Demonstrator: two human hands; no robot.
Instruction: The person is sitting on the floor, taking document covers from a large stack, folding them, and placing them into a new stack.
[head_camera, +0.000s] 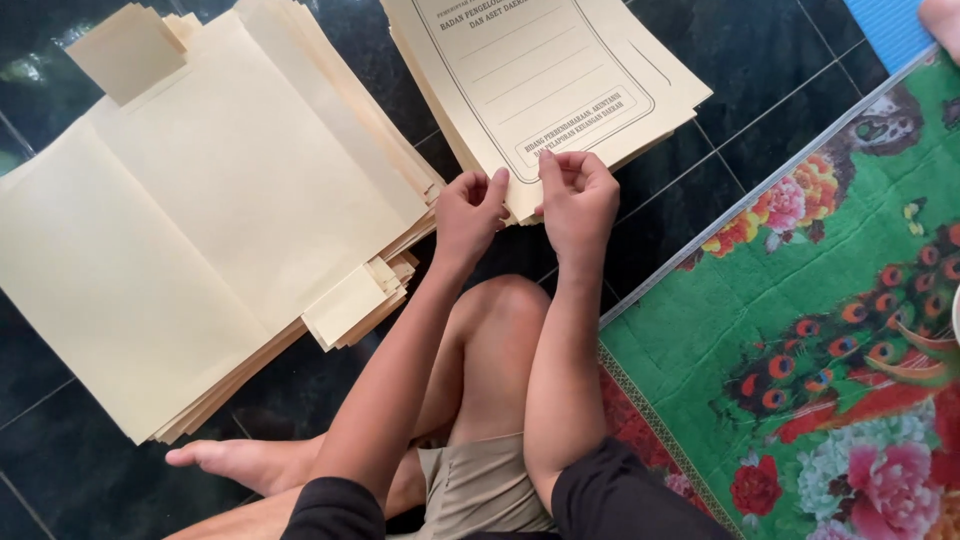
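Light: soft, even daylight, fairly bright. Cream paper stacks (200, 220) pale, nearly washed out on the flat sheets. Dark floor tiles (740, 70) glossy, faint reflections at the top left corner. Shadows: weak, a thin one under my left hand (470, 215) and right hand (578, 195), deeper under the stack edges. Focus: sharp throughout; green mat (800, 330) colours vivid. Slight wide-angle stretch at the edges.

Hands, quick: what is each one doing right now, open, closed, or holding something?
Left hand: fingers curled, pinching the near edge of the printed cream folder stack.
Right hand: fingers curled, gripping the same edge beside it.
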